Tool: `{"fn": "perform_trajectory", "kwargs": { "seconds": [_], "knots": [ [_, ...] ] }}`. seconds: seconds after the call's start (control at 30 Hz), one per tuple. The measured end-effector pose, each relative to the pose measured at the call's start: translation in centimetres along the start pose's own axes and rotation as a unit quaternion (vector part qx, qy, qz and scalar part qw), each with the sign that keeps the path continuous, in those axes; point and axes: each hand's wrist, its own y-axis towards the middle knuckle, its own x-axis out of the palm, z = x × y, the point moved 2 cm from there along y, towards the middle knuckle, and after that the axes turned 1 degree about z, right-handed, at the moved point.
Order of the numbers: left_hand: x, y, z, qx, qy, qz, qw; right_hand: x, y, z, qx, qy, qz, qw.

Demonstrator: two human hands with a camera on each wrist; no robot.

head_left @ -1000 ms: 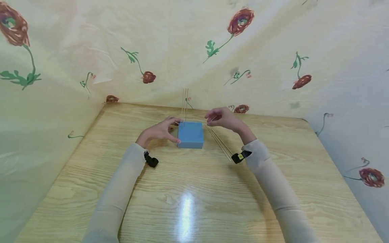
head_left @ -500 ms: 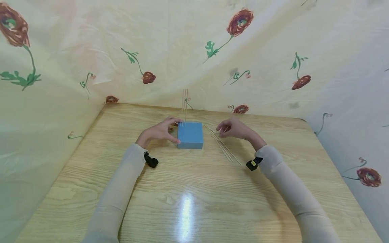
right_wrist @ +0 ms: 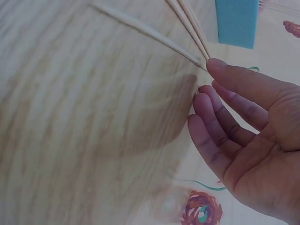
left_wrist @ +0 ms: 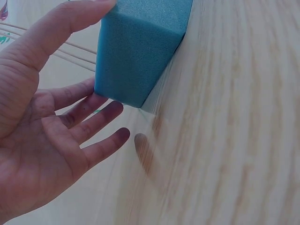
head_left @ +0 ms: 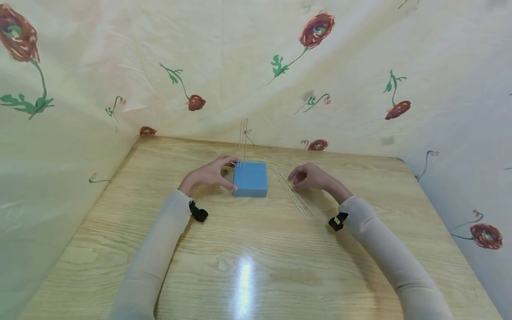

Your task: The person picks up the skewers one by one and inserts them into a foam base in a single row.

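Observation:
A square blue foam block [head_left: 251, 178] lies on the wooden table. Three thin wooden sticks [head_left: 245, 149] stand upright along its far left edge. My left hand [head_left: 208, 174] steadies the block from the left, thumb at the near corner and index finger at the far one; the left wrist view shows the other fingers spread behind it. Right of the block, several loose sticks [head_left: 302, 201] lie slanting on the tabletop. Beside them is my right hand [head_left: 314, 177], fingers loosely curved, with the thumb tip [right_wrist: 216, 64] right at the sticks and a gap to the index finger.
A flower-patterned sheet [head_left: 224, 66] hangs behind the table [head_left: 192, 262] and along both sides. Black wrist cameras [head_left: 198, 213] sit at both cuffs. Bright light reflects off the near tabletop.
My right hand has moved from beside the block's far right corner rightward and down to the loose sticks. My left hand, the block and the upright sticks have stayed put.

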Motion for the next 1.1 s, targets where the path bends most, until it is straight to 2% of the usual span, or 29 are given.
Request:
{"fn": "perform_trajectory", "kwargs": {
  "seconds": [0.53, 0.87, 1.1],
  "knots": [
    [-0.23, 0.22, 0.17, 0.002, -0.004, -0.002, 1.0000, -0.20, -0.02, 0.26, -0.002, -0.017, -0.009, 0.9998],
    [-0.32, 0.24, -0.19, -0.011, -0.009, -0.001, 0.9999, -0.09, -0.09, 0.35, -0.008, -0.014, -0.013, 0.9998],
    [-0.19, 0.10, -0.11, -0.005, -0.007, -0.003, 1.0000, -0.56, -0.16, 0.77, 0.000, -0.025, -0.010, 0.9996]
  ]
}}
